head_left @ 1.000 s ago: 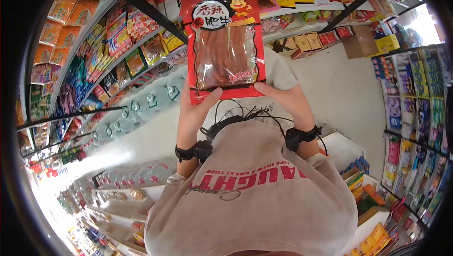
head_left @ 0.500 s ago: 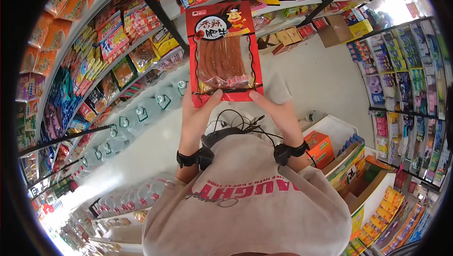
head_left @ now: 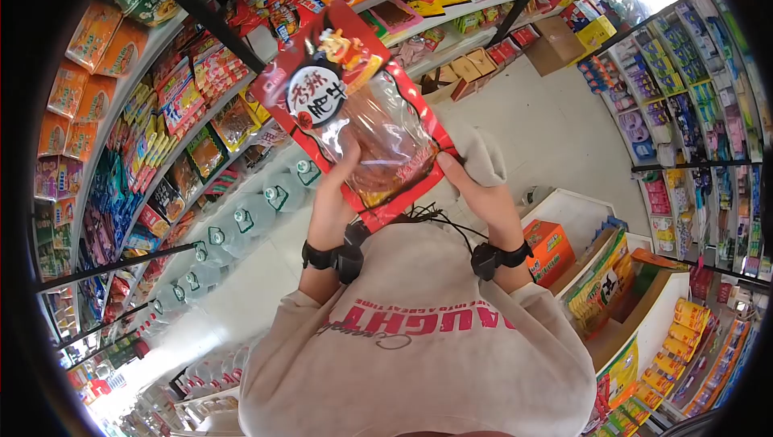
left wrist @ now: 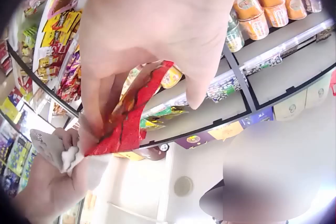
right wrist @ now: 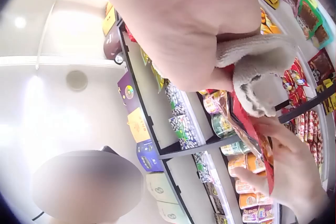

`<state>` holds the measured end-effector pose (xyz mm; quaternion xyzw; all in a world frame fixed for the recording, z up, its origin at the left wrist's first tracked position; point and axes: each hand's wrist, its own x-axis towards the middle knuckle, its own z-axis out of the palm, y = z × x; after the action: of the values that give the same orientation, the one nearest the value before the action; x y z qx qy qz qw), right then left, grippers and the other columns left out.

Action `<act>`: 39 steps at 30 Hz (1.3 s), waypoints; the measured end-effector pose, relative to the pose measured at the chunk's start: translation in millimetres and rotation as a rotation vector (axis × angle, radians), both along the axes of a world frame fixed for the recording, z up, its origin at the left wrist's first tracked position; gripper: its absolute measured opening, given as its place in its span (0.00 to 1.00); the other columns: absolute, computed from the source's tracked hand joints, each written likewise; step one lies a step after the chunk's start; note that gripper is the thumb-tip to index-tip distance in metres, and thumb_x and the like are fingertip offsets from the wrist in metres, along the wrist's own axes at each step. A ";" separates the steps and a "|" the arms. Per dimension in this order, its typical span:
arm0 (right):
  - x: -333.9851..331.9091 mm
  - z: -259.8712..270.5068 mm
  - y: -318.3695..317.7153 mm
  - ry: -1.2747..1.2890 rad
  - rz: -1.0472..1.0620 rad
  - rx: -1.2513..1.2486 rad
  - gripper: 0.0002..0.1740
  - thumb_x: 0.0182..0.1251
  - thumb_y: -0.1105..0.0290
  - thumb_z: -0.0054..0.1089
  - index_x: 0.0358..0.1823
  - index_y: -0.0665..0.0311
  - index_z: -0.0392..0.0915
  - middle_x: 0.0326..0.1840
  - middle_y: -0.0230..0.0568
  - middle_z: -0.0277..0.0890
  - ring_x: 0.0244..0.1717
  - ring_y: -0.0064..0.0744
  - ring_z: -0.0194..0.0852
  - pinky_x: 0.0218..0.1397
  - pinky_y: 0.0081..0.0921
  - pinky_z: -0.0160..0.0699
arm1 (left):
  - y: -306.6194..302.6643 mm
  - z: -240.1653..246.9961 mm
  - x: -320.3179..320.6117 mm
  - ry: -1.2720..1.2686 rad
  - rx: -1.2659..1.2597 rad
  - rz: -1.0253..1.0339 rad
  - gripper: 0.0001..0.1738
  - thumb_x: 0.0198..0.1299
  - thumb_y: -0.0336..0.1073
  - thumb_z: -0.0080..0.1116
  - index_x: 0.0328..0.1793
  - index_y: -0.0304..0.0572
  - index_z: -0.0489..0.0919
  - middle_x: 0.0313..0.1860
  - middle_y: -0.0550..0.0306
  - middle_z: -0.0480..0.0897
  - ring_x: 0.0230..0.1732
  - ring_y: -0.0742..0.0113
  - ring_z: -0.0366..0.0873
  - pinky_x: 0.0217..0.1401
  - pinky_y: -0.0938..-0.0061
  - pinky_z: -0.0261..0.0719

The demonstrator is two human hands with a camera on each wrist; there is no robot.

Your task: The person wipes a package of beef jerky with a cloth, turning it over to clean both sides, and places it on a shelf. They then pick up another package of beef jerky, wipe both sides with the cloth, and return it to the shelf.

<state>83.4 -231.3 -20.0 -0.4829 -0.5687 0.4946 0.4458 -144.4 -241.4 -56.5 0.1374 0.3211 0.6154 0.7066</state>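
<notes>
Red snack packet: we see it (head_left: 390,135) in the upper middle of the head frame, held up between both hands and tilted, its printed top pointing to the upper left; its clear window shows reddish-brown strips, and a cartoon figure sits near its top.
Left hand: we find it (head_left: 336,183) grasping the packet at its lower left side, the thumb lying over the front.
Right hand: we find it (head_left: 483,195) pinching the packet's lower right corner, the thumb on the front edge.
Grey cloth: we see it (head_left: 485,159) bunched at the right hand's fingers, just beside the packet.
Wrists: we note a black left strap (head_left: 322,257) and a black right strap (head_left: 514,255), each carrying a small device.
Shirt: we see its pale fabric (head_left: 419,356) with red lettering across the lower middle.
Bottles: we see a row of clear plastic bottles (head_left: 278,197) with green tops, left of centre.
Left shelves: we see orange packs (head_left: 95,33) at the upper left.
Floor side: we see a cardboard box (head_left: 555,43) at the upper right and an orange box (head_left: 550,252) right of the right wrist.
Right shelves: we see small colourful packets (head_left: 680,59) hanging in rows.
</notes>
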 end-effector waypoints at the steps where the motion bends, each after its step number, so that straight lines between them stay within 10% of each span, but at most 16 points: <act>1: 2.8 -3.6 0.9 0.054 -0.080 -0.035 0.17 0.73 0.68 0.63 0.58 0.67 0.78 0.40 0.26 0.78 0.33 0.10 0.68 0.32 0.15 0.67 | 6.3 3.3 7.9 0.072 -0.065 0.078 0.21 0.73 0.35 0.53 0.68 0.35 0.73 0.64 0.51 0.79 0.66 0.53 0.76 0.70 0.52 0.73; 6: 19.6 -4.2 11.3 0.188 -0.509 0.057 0.22 0.73 0.68 0.62 0.64 0.67 0.74 0.52 0.37 0.81 0.45 0.22 0.78 0.44 0.20 0.75 | 15.9 10.8 30.2 -0.163 0.097 0.048 0.20 0.72 0.33 0.53 0.68 0.36 0.73 0.64 0.51 0.79 0.65 0.53 0.77 0.71 0.52 0.72; 9: 26.2 -9.0 30.7 -0.449 -0.423 0.789 0.31 0.69 0.70 0.62 0.72 0.67 0.67 0.70 0.52 0.70 0.69 0.45 0.71 0.67 0.35 0.72 | 21.1 19.2 49.8 -0.226 0.130 -0.039 0.22 0.77 0.43 0.47 0.72 0.41 0.70 0.70 0.53 0.75 0.69 0.55 0.73 0.74 0.50 0.67; 11: 11.6 -1.3 29.4 -0.419 -0.038 0.679 0.39 0.63 0.70 0.62 0.76 0.66 0.61 0.81 0.57 0.53 0.83 0.55 0.46 0.83 0.47 0.47 | 25.1 25.3 72.1 -0.188 0.185 -0.015 0.26 0.78 0.50 0.44 0.74 0.44 0.67 0.71 0.56 0.74 0.70 0.57 0.71 0.76 0.54 0.65; 18: -15.2 -2.2 -1.8 -0.514 0.272 0.758 0.39 0.65 0.65 0.59 0.77 0.64 0.61 0.82 0.48 0.54 0.84 0.50 0.46 0.83 0.53 0.37 | 43.5 18.0 71.5 -0.369 0.247 -0.136 0.34 0.74 0.66 0.40 0.64 0.46 0.77 0.57 0.58 0.84 0.58 0.60 0.81 0.70 0.61 0.73; 22: 4.0 -1.6 24.4 -0.530 0.038 0.731 0.37 0.68 0.64 0.57 0.77 0.65 0.61 0.82 0.51 0.54 0.83 0.50 0.47 0.83 0.51 0.37 | 33.8 41.0 97.6 -0.206 0.221 0.000 0.33 0.77 0.62 0.38 0.74 0.46 0.68 0.70 0.55 0.75 0.71 0.58 0.72 0.76 0.58 0.66; 25: 10.4 -28.4 49.4 0.168 -0.075 0.399 0.36 0.70 0.63 0.56 0.78 0.66 0.60 0.81 0.55 0.54 0.83 0.51 0.47 0.83 0.51 0.37 | 20.0 43.5 108.3 -0.227 0.330 -0.136 0.33 0.78 0.58 0.38 0.79 0.47 0.62 0.77 0.54 0.67 0.76 0.58 0.65 0.79 0.57 0.61; 34: -14.7 -10.4 -12.1 -0.482 0.229 0.749 0.36 0.72 0.57 0.50 0.79 0.59 0.60 0.85 0.49 0.47 0.85 0.52 0.40 0.83 0.52 0.35 | 34.9 3.7 72.0 -0.230 0.337 0.030 0.48 0.68 0.77 0.33 0.76 0.43 0.65 0.71 0.55 0.73 0.68 0.62 0.73 0.71 0.66 0.71; 39: -19.6 23.2 10.4 -0.523 0.135 0.823 0.35 0.69 0.57 0.53 0.77 0.57 0.64 0.84 0.47 0.50 0.84 0.53 0.43 0.83 0.52 0.39 | 24.9 -0.6 88.2 0.158 0.245 0.100 0.40 0.76 0.66 0.31 0.81 0.47 0.57 0.77 0.57 0.65 0.75 0.60 0.65 0.76 0.64 0.65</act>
<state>63.8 -220.9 3.2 -0.3368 -0.8399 0.1188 0.4087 -56.1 -216.5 -57.1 0.2543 0.3049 0.6717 0.6254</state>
